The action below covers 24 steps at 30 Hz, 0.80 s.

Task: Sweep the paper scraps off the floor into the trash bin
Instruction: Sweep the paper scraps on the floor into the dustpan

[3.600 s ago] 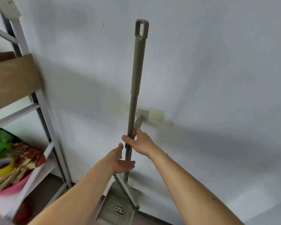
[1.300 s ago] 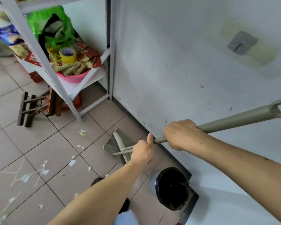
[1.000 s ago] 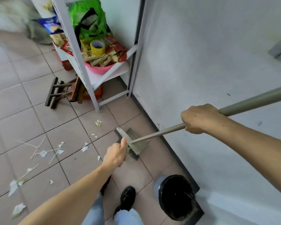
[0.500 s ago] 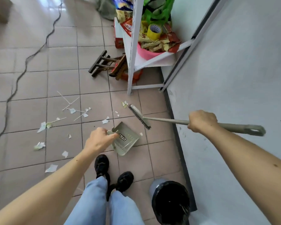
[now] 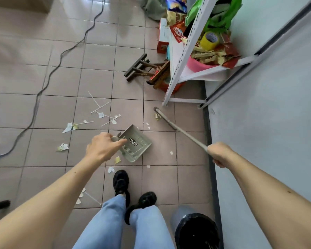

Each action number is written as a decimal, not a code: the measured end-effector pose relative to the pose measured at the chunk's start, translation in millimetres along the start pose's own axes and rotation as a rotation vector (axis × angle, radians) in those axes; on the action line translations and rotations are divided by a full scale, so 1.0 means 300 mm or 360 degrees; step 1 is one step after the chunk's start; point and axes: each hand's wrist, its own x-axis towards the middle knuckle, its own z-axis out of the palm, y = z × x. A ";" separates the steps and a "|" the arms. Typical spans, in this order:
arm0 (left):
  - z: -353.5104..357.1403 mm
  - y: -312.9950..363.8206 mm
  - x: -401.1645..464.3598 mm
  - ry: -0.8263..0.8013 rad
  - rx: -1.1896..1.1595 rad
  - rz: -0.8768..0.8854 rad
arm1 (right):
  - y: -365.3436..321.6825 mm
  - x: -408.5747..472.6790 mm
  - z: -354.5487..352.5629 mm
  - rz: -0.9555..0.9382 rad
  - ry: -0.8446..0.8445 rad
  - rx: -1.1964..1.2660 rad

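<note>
My left hand [image 5: 101, 147] grips the handle of a grey-green dustpan [image 5: 136, 143], held low over the tiled floor in front of my feet. My right hand [image 5: 220, 154] holds the long handle of a broom [image 5: 180, 129]; its head reaches the floor near the shelf's foot, beside a scrap. White and yellowish paper scraps [image 5: 68, 126] and thin white strips lie scattered over the tiles left of and around the dustpan. A trash bin [image 5: 196, 230] with a black liner stands at the lower right by the wall.
A white metal shelf [image 5: 183, 58] with a pink basin, snack packets and yellow tape stands at the upper right. A folded wooden stool [image 5: 144, 68] lies beside it. A grey cable [image 5: 48, 76] snakes across the left floor. The white wall [image 5: 267, 123] runs along the right.
The view has tilted further down at the floor. The broom and dustpan, first lifted together from the wall, are now apart, one in each hand, and the broom head has reached out toward the shelf foot.
</note>
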 end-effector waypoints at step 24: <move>0.087 -0.270 -0.186 0.0384 -0.0074 -0.0296 | -0.208 0.090 0.334 -0.0213 -0.0228 0.0085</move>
